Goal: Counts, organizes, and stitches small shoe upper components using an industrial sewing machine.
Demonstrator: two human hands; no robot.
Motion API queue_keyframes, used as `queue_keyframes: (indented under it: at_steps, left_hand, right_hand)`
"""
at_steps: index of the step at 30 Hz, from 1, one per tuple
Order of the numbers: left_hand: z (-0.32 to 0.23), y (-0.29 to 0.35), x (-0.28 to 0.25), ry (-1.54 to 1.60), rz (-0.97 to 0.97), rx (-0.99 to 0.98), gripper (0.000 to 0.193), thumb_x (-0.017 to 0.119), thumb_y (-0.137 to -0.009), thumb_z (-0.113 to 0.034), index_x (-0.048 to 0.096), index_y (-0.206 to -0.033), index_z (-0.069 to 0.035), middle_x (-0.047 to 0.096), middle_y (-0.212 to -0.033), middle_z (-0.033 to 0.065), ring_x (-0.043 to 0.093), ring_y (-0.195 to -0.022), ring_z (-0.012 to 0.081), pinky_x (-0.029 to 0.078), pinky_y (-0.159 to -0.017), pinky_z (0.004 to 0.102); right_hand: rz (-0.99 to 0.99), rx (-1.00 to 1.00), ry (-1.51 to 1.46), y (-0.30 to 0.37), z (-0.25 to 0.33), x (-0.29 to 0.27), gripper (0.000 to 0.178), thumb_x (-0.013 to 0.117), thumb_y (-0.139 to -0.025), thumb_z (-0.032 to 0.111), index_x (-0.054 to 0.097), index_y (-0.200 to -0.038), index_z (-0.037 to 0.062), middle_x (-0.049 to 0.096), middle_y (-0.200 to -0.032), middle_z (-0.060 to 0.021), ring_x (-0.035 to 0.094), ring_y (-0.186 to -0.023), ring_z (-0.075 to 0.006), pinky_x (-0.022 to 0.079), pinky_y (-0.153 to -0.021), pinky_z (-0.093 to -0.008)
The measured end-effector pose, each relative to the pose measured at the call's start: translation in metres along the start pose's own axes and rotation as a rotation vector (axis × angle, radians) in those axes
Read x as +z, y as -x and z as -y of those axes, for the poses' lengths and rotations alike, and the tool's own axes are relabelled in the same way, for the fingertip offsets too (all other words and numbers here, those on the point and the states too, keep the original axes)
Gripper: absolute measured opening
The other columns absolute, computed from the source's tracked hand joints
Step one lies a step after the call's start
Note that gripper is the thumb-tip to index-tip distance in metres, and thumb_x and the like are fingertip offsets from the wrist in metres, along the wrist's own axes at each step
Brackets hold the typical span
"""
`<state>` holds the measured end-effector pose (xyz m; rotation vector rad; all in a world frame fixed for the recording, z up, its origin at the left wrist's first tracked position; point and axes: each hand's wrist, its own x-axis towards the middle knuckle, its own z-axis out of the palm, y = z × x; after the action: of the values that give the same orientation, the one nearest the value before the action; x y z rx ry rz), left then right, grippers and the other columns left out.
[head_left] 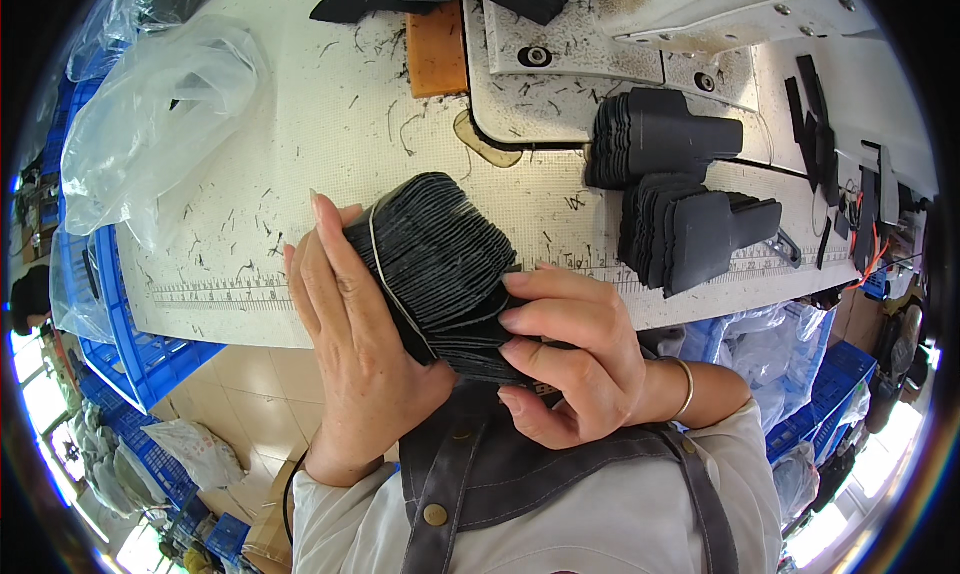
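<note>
Head camera view shows a white table (300,114) with a printed ruler along its near edge and dark thread scraps on its surface. At the far right of it stands a white machine (570,99), and at the far left lies a clear plastic bag (160,134), crumpled. The left hand (355,339) rises from the near side, its fingers long and almost straight, pointing far, and its thumb at the near end of a black bundle (440,259). The right hand (590,359) comes from the near right with the fingers bent and slightly spread, pointing left, their tips on the bundle's right side. So both hands are grasping the bundle, which is tilted between them, above the near edge of the table. It consists of many thin black layers. To the right of it, two stacks of black pieces lie on the table, the far stack (665,134) just beside the near stack (695,236). An orange block (437,54) touches the machine's left side. A bangle (688,392) circles the right wrist, and a thin pale band (386,285) goes around the bundle's left part.
</note>
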<state>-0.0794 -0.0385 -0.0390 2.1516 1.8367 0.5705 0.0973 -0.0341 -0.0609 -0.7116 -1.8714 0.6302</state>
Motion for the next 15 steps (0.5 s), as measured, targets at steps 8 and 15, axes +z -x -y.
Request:
queue_keyframes:
  at_steps: [8, 15]
  left_hand:
    - [0.0000, -0.0002, 0.0005, 0.016, -0.001, -0.006, 0.114, 0.073, -0.047, -0.008, 0.013, -0.141, 0.015, 0.036, -0.131, 0.0248, 0.036, -0.123, 0.0436, 0.019, -0.107, 0.0588]
    - [0.0011, -0.0001, 0.0016, 0.001, -0.013, 0.012, 0.113, 0.076, -0.052, -0.014, 0.013, -0.141, 0.015, 0.036, -0.131, 0.0249, 0.036, -0.123, 0.0432, 0.020, -0.106, 0.0588]
  right_hand:
    - [0.007, -0.024, 0.039, 0.0005, -0.0046, 0.0017, 0.027, 0.069, -0.071, 0.013, 0.058, -0.088, -0.0037, 0.059, -0.096, -0.0205, 0.062, -0.089, -0.0375, 0.052, -0.077, -0.0471]
    - [-0.004, -0.038, 0.094, 0.0012, -0.0045, 0.0024, 0.025, 0.069, -0.072, 0.015, 0.058, -0.087, -0.0020, 0.059, -0.096, -0.0186, 0.062, -0.089, -0.0371, 0.052, -0.079, -0.0475]
